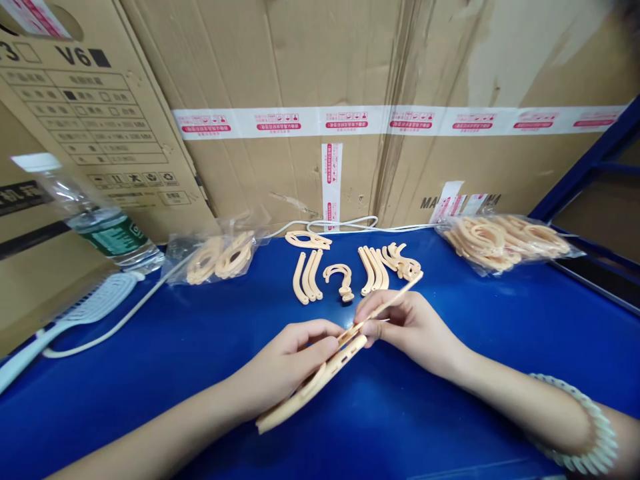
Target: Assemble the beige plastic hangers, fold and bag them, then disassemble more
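Note:
My left hand point(295, 363) is closed on a curved beige plastic piece point(313, 393) with small slots along its edge, tilted up to the right above the table. Between thumb and fingers, my right hand point(405, 323) pinches a thin beige plastic strip point(397, 297). The strip's lower end meets the slotted piece near my left fingertips; whether the two are joined, I cannot tell. Beyond my hands lie curved beige strips point(313, 275), a hook-shaped beige piece point(340, 270), more long strips point(373, 270), a small pile of beige parts point(400, 259) and a looped beige piece point(307, 240).
Clear bags of beige ring-shaped parts lie at left point(220, 257) and right point(500, 240). A water bottle point(110, 233) leans by a pale hairbrush point(90, 307) at far left. A white cable point(125, 320) crosses the blue table point(200, 347). Cardboard boxes point(280, 180) stand behind.

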`<state>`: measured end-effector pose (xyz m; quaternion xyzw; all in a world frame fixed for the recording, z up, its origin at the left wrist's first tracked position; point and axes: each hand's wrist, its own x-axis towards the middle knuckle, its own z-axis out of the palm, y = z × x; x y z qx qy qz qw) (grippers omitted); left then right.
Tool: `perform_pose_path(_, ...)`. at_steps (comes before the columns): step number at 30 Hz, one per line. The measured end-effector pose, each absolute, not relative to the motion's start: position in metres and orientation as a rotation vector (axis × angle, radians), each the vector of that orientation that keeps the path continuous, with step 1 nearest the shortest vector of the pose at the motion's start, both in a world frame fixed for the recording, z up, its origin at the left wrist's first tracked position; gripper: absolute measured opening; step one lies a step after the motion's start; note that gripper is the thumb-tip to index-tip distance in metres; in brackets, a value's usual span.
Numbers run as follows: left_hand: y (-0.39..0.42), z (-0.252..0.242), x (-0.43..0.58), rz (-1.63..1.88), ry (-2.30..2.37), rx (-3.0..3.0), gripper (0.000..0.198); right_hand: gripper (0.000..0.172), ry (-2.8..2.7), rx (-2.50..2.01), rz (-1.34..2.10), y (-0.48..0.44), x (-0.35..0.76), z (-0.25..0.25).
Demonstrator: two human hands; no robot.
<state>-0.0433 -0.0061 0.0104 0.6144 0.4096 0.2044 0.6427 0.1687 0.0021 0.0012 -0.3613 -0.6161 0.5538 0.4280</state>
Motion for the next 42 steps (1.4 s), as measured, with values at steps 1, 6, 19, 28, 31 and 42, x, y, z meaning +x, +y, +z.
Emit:
perform_pose_path(1, -0.007, 0.011, -0.044, 0.46, 0.937, 1.51, 0.03, 0.015, -1.653, -0.878, 1.275, 0.001, 0.169, 0.001)
perform_pose_path(6, -0.012, 0.014, -0.046, 0.477, 0.923, 1.915, 0.029, 0.02, -2.099, -0.658, 0.656, -0.006, 0.172, 0.001)
perform_pose_path(19, -0.015, 0.009, -0.047, 0.456, 0.892, 2.319, 0.031, 0.019, -2.362, -0.344, -0.246, -0.01, 0.174, 0.011)
perform_pose_path(28, -0.015, 0.013, -0.043, 0.373, 0.783, 2.141, 0.034, 0.024, -2.386, -0.222, -0.222, -0.018, 0.176, 0.014)
perform_pose_path(31, -0.01, 0.008, -0.041, 0.405, 0.835, 1.801, 0.036, 0.027, -2.204, -0.463, 0.076, -0.01, 0.179, 0.016)
perform_pose_path(42, 0.007, 0.002, -0.038, 0.73, 0.709, 0.764, 0.022, 0.039, -1.944, -1.64, 0.166, 0.062, 0.252, 0.034)
